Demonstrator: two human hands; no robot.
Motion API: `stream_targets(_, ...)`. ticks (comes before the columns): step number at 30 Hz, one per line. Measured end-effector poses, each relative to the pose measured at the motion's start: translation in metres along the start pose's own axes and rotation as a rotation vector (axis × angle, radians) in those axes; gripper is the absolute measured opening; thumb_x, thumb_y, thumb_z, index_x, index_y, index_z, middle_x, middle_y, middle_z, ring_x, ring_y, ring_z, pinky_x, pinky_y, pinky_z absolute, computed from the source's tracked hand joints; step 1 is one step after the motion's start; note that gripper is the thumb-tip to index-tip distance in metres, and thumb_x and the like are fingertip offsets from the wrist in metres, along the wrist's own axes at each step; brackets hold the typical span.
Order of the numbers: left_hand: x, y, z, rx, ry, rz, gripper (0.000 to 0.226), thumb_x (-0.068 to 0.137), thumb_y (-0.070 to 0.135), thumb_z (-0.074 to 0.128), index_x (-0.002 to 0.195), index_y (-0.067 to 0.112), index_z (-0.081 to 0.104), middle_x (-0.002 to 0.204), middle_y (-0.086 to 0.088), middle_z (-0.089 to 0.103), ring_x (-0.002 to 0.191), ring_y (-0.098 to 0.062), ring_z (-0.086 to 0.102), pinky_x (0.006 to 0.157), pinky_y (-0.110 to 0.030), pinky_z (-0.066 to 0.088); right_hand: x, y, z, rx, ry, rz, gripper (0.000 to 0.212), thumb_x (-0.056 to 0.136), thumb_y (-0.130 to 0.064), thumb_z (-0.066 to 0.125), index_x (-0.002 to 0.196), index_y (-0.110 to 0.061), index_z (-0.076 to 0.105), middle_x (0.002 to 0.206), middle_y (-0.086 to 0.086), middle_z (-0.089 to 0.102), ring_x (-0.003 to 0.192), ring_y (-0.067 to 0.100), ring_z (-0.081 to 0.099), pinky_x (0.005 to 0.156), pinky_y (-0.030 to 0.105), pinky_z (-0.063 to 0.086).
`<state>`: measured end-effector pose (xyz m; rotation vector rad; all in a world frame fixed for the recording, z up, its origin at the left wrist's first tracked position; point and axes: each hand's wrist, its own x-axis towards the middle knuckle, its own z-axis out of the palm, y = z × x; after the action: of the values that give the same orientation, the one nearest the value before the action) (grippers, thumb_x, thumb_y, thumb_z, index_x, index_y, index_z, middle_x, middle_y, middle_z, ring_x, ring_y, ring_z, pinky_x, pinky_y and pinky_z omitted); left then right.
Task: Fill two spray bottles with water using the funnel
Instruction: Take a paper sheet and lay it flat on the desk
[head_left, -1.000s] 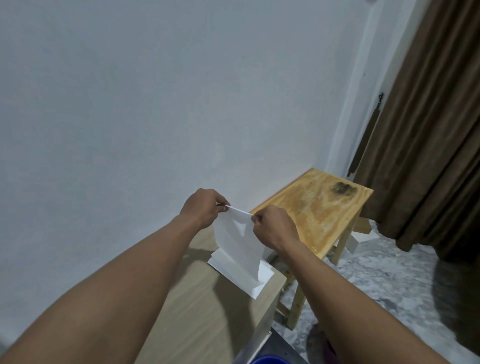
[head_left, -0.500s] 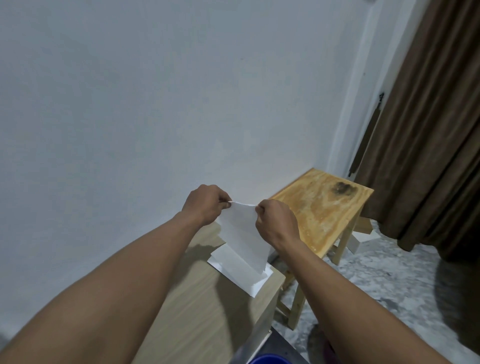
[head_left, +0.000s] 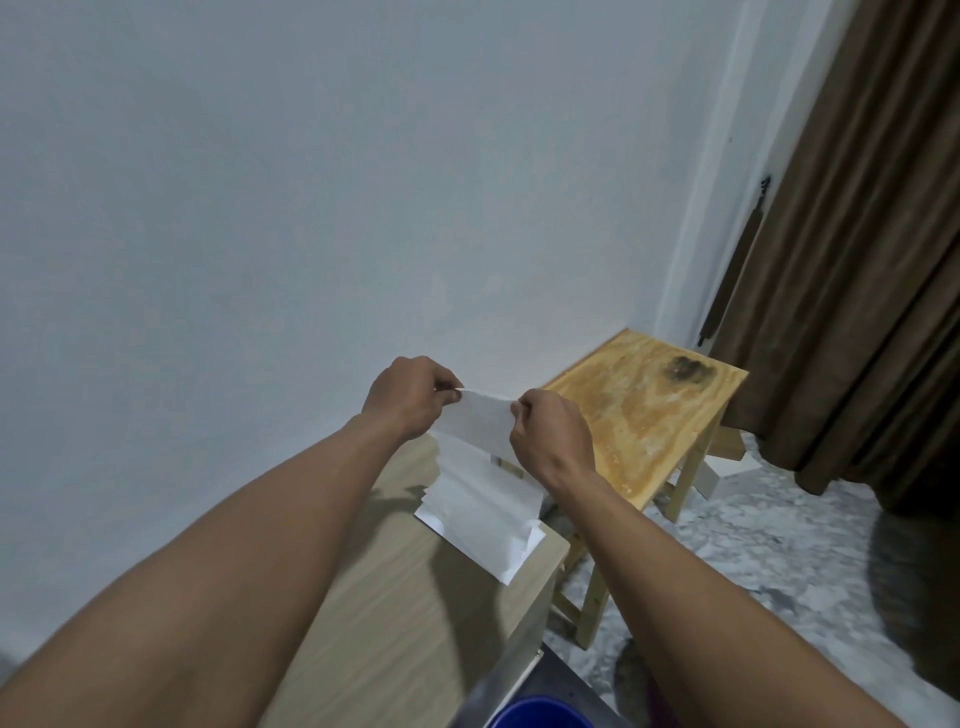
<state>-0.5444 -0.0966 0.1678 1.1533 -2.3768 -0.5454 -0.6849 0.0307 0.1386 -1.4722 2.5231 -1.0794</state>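
Note:
A white sheet of paper (head_left: 480, 421) hangs between my hands, held up by its top edge. My left hand (head_left: 408, 397) pinches its left corner and my right hand (head_left: 553, 434) pinches its right corner. Its lower part drapes down onto a small stack of white paper (head_left: 478, 525) lying at the far corner of a light wooden table (head_left: 395, 613). No spray bottle, funnel or water shows in this view.
A plywood stool (head_left: 654, 415) with a dark stain stands beyond the table against the white wall. Brown curtains (head_left: 872, 291) hang at the right. A blue round container (head_left: 540, 714) peeks in at the bottom edge over a speckled floor.
Both hands lowered the sheet slightly and drew it flatter, so its lower part now folds onto the stack. The hands keep their grip on the top corners.

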Motion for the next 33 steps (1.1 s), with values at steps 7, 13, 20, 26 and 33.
stream_targets(7,0.0,-0.011,0.003,0.008,-0.07,-0.038,0.013,0.092,0.024,0.063,0.093,0.028,0.075,0.097,0.008,0.072,0.096,-0.018,0.065,0.086,-0.036,0.054,-0.002,0.0,0.0,-0.03,-0.058,0.012,0.028,0.099,-0.018,0.043,0.084,-0.006,0.063,0.081,0.005,0.067,0.076,0.03,0.062,0.067,0.043,0.055)
stream_targets(13,-0.016,-0.025,-0.015,-0.177,-0.079,-0.094,0.013,0.092,0.02,0.065,0.094,0.022,0.078,0.095,0.008,0.072,0.092,-0.01,0.064,0.072,-0.024,0.047,-0.007,-0.01,0.001,0.016,-0.104,-0.008,0.023,0.098,-0.011,0.046,0.091,-0.01,0.068,0.092,0.005,0.072,0.084,0.029,0.063,0.069,0.038,0.054)
stream_targets(20,-0.085,-0.076,-0.054,-0.413,0.035,-0.212,0.008,0.09,0.023,0.073,0.093,0.022,0.08,0.092,0.01,0.076,0.093,-0.003,0.065,0.072,-0.013,0.041,-0.029,-0.052,0.016,0.128,-0.173,0.001,0.02,0.096,-0.014,0.056,0.1,-0.017,0.075,0.096,0.002,0.074,0.091,0.024,0.066,0.072,0.032,0.052)
stream_targets(26,-0.191,-0.153,-0.094,-0.548,0.16,-0.373,0.01,0.088,0.029,0.074,0.095,0.025,0.08,0.095,0.012,0.077,0.099,-0.007,0.068,0.087,-0.023,0.049,-0.085,-0.123,0.052,0.201,-0.304,-0.082,0.015,0.095,-0.017,0.062,0.097,-0.021,0.076,0.085,-0.004,0.069,0.086,0.018,0.064,0.063,0.025,0.039)
stream_targets(33,-0.335,-0.222,-0.142,-0.569,0.3,-0.501,0.011,0.089,0.021,0.073,0.094,0.027,0.08,0.094,0.008,0.077,0.083,-0.003,0.065,0.075,-0.024,0.049,-0.179,-0.211,0.104,0.288,-0.447,-0.244,0.017,0.094,-0.013,0.067,0.105,-0.018,0.079,0.105,-0.002,0.077,0.093,0.005,0.064,0.073,0.012,0.041)
